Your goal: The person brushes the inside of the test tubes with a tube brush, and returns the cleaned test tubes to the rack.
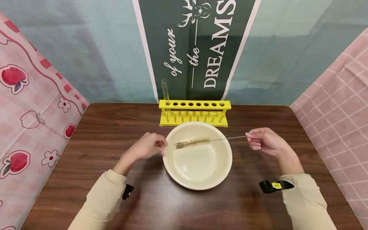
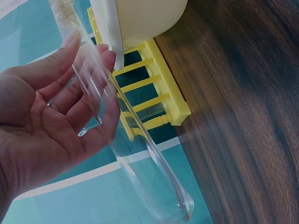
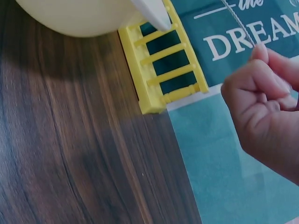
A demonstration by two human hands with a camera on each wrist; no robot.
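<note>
In the left wrist view, a clear glass test tube (image 2: 156,172) lies slantwise in my left hand (image 1: 150,144), held between thumb and fingers, its rounded end pointing away from the bowl. Bristles of a test tube brush (image 1: 198,141) show inside the tube's other end; the rest of the bristles are outside, above the bowl. My right hand (image 1: 267,142) pinches the end of the brush's thin twisted-wire handle (image 3: 240,23) between thumb and index finger. Under the brush sits a round cream bowl (image 1: 196,167). The left hand is at its left rim; the right hand is off to its right.
Behind the bowl stands a yellow test tube rack (image 1: 194,108) with a row of holes and pegs. Another clear test tube (image 1: 165,89) stands upright in its leftmost hole. The dark wooden table (image 1: 115,119) meets a printed cloth backdrop (image 1: 115,64) at the back.
</note>
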